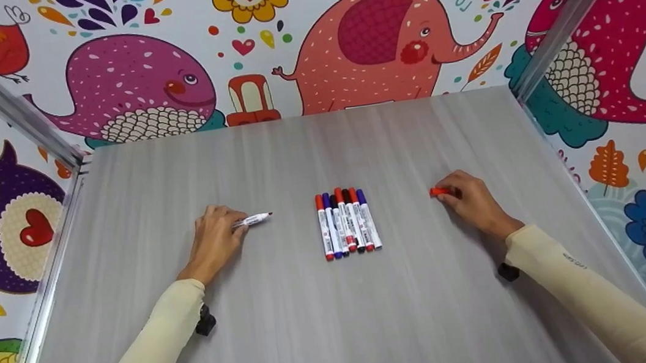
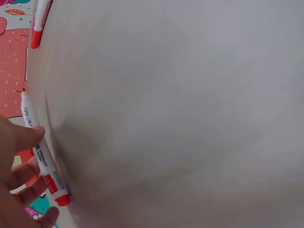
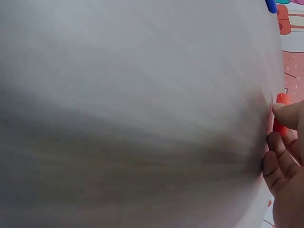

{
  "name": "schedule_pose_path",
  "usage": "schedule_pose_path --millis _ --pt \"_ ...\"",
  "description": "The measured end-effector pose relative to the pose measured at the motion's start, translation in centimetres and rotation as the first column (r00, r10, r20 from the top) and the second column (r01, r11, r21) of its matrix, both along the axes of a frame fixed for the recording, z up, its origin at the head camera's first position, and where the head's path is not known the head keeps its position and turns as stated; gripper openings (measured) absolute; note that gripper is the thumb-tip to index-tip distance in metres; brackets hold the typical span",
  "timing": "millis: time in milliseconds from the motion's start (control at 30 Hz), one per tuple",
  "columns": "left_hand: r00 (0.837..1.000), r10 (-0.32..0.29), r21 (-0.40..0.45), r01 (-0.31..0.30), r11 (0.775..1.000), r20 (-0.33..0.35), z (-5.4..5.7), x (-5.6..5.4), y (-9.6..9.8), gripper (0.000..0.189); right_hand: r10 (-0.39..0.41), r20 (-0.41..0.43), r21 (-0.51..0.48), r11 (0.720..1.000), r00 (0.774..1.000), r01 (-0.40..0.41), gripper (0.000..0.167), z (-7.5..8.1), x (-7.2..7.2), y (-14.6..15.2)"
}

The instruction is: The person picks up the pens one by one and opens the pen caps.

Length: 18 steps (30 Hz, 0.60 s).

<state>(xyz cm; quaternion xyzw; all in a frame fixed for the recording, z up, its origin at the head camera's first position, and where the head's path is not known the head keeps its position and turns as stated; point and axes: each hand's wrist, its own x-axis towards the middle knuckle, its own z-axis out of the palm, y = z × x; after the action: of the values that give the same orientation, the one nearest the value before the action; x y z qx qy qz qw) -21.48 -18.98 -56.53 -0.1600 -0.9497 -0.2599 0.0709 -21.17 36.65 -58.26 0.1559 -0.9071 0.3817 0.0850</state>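
Note:
My left hand [image 1: 216,239] pinches an uncapped whiteboard marker [image 1: 256,219] between thumb and fingers, its bare tip pointing right. In the left wrist view this marker [image 2: 42,154] has a white barrel with print and a red end. Off to the right, my right hand [image 1: 473,199] pinches a red marker cap [image 1: 440,191], also seen as a red cap [image 3: 280,124] in the right wrist view. Between the hands a row of capped markers [image 1: 348,223] lies side by side on the table, with red, blue and black caps at the far end.
The grey wood-grain table [image 1: 341,327] is bounded at the back by a wall [image 1: 257,47] printed with cartoon animals. Metal posts [image 1: 579,8] rise at the back corners. A black wrist device [image 1: 205,321] sits under each sleeved forearm.

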Motion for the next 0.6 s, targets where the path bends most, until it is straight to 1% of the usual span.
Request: schedule_pose_path --millis 133,233,467,600 --pt "1.000 0.001 -0.003 -0.001 1.000 0.004 -0.2 -0.5 -0.5 0.018 0.010 -0.013 -0.010 1.000 1.000 -0.010 0.014 -0.1 -0.3 0.3" --pt "1.000 0.000 0.000 0.000 1.000 0.010 -0.4 -0.7 -0.7 0.017 0.008 -0.005 -0.010 1.000 1.000 -0.008 0.014 -0.1 -0.5 0.4" --pt "1.000 -0.007 0.004 0.007 1.000 0.010 -0.4 -1.2 -1.2 0.017 0.009 -0.009 0.014 1.000 1.000 -0.009 0.013 0.0 -0.8 0.6" --pt "1.000 -0.014 0.003 0.014 1.000 0.007 -0.5 -1.6 -1.4 0.016 0.005 0.017 0.020 1.000 1.000 -0.005 0.013 0.1 -0.9 0.7"
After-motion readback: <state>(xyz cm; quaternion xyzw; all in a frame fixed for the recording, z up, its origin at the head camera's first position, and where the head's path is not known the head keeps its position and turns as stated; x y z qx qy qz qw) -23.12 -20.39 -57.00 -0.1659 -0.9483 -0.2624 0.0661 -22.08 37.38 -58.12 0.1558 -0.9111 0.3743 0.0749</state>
